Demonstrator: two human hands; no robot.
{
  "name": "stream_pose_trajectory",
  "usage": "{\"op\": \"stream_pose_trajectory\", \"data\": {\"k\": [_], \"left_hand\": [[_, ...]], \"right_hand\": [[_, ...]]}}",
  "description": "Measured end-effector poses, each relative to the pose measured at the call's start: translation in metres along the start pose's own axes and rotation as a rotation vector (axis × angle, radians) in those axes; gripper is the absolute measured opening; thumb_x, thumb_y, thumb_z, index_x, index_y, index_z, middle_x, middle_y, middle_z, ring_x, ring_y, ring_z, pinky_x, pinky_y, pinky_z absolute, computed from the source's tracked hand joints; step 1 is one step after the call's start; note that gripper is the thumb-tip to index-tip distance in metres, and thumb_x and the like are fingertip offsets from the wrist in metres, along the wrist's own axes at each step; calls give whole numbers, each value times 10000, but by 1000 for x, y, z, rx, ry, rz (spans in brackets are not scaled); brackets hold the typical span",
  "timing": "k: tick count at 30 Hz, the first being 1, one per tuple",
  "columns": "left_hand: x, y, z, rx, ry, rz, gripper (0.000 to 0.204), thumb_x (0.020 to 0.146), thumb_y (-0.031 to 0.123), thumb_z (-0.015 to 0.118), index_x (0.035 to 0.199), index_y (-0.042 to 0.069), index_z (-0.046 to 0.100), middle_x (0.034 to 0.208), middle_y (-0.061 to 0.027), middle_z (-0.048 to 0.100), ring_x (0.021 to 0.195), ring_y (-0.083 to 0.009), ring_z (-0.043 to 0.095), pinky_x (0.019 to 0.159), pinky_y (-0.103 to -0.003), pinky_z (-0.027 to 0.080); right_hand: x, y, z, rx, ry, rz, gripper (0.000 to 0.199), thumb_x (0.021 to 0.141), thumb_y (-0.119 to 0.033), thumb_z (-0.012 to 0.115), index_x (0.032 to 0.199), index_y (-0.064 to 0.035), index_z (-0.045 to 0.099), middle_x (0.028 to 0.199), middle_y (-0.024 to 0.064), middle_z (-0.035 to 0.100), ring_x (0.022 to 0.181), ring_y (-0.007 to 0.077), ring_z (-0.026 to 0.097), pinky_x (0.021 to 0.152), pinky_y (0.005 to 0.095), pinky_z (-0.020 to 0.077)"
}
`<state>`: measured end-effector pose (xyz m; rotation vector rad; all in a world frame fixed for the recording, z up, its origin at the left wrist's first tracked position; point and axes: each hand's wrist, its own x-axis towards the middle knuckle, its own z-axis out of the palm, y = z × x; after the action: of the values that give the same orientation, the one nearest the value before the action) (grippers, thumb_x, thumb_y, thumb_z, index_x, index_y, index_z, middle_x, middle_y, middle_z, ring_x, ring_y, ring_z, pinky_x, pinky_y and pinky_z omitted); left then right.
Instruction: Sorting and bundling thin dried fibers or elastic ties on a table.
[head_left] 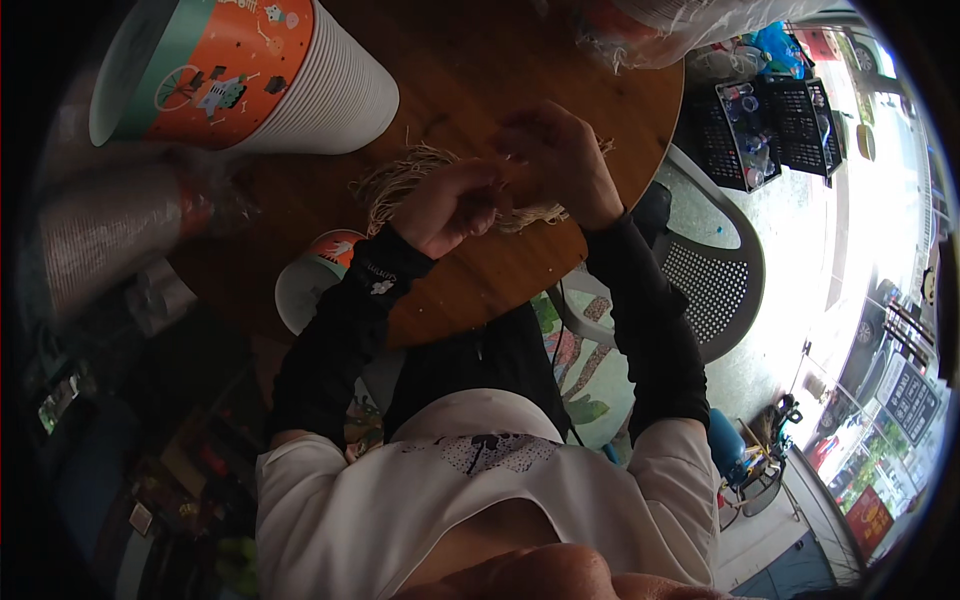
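Note:
A bundle of dry, straw-coloured strands (400, 185) lies across the round wooden table, under and around both my hands. My left hand (450, 208) is held over the middle of the bundle with its fingers curled closed. Close beside it, my right hand (562, 165) has bent fingers drawn together, and its fingertips lie in shadow. If either hand pinches a strand, it is too fine and dark to make out. More strand ends show below the hands and beyond my right hand.
A tall stack of printed paper tubs (320, 85) lies at the upper left, with plastic-wrapped cups (110, 235) below it. One paper tub (300, 290) is by my left forearm. Clear plastic wrap (690, 30) covers something at the far edge. A grey chair (710, 285) and black crates (740, 135) stand right.

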<state>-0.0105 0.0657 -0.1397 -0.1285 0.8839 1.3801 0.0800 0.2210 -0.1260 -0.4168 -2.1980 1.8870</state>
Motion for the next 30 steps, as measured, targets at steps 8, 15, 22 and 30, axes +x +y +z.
{"op": "stream_pose_trajectory", "data": {"k": [8, 15, 22, 30], "left_hand": [[-5, 8, -8, -39, -195, -59, 224, 940, 229, 454, 908, 24, 538, 647, 6, 486, 452, -47, 357, 435, -176, 291], [-10, 4, -7, 94, -133, -48, 224, 943, 200, 457, 972, 4, 562, 657, 15, 476, 473, -35, 353, 440, -165, 287], [-10, 5, 0, 149, 19, 165, 196, 928, 175, 490, 972, 2, 572, 662, 14, 486, 495, -35, 370, 447, -170, 310], [0, -12, 7, 713, 50, 144, 188, 915, 191, 516, 954, 17, 577, 716, -24, 577, 479, -58, 477, 453, -171, 373]], "right_hand": [[-4, 12, -11, 275, 88, 251, 192, 835, -124, 568, 942, 36, 572, 807, 65, 650, 743, 113, 616, 643, 249, 486], [-9, 24, -26, 281, 162, 253, 165, 861, -101, 554, 942, 41, 570, 834, 90, 657, 752, 125, 624, 647, 241, 493], [-16, 28, -46, 328, 264, 224, 189, 869, -95, 559, 990, 49, 563, 875, 103, 650, 777, 152, 638, 678, 238, 513], [-24, 39, -64, 592, 405, 285, 207, 898, -120, 546, 1025, 43, 553, 916, 98, 632, 828, 155, 625, 716, 244, 507]]}}
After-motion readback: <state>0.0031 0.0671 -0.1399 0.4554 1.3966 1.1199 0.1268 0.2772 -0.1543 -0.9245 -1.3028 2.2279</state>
